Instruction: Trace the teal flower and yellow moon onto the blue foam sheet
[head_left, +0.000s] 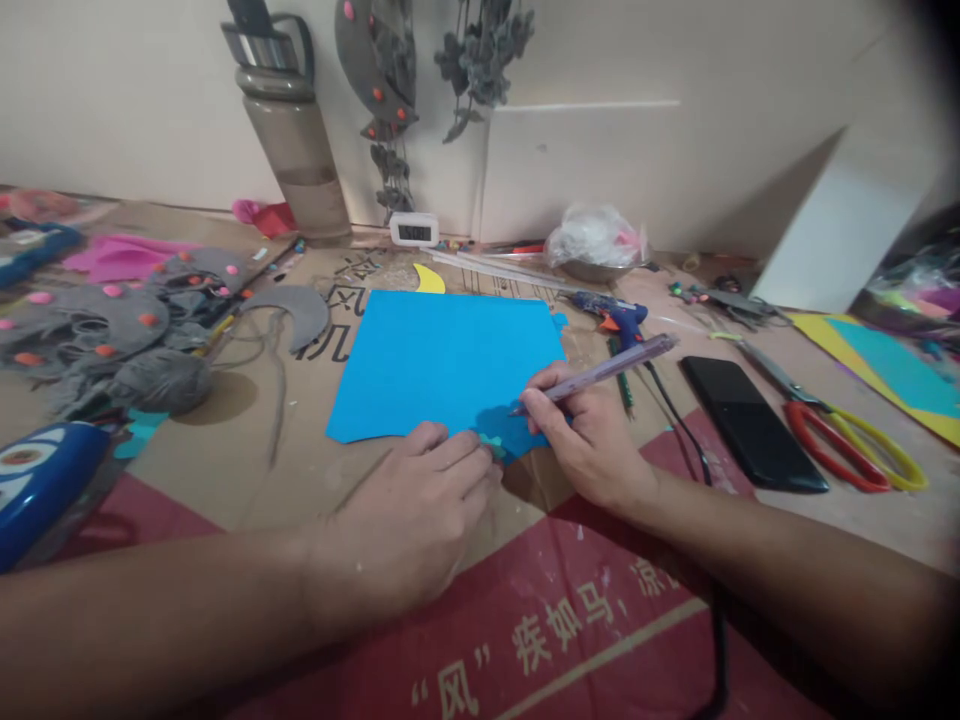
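Blue foam sheet point(448, 362) flat on the cardboard-covered desk point(300, 470), middle of the scene, near right corner under both hands. Small teal template point(492, 443) on that corner, pinned by the left hand point(409, 520), fingertips pressed together on it. Right hand point(592, 440) just to the right, grip clamped on a purple pen point(600, 372), tip touching the sheet beside the template.

Likely slip: template sliding under light finger pressure, leaving a crooked outline. Sheet itself loose on the cardboard, so a hard pen stroke could drag it or dent the soft foam. Pen tip close to the left fingertips; a stray line over the fingers possible.

Further right, blue glue gun point(616, 318) and its black cord point(686, 435) running just past the right wrist; a snag there could pull the gun. Black phone point(750, 420) and red-and-yellow scissors point(832, 440) to the right, well apart. Grey felt pieces point(112, 340) far left, water bottle point(289, 130) at the far wall.
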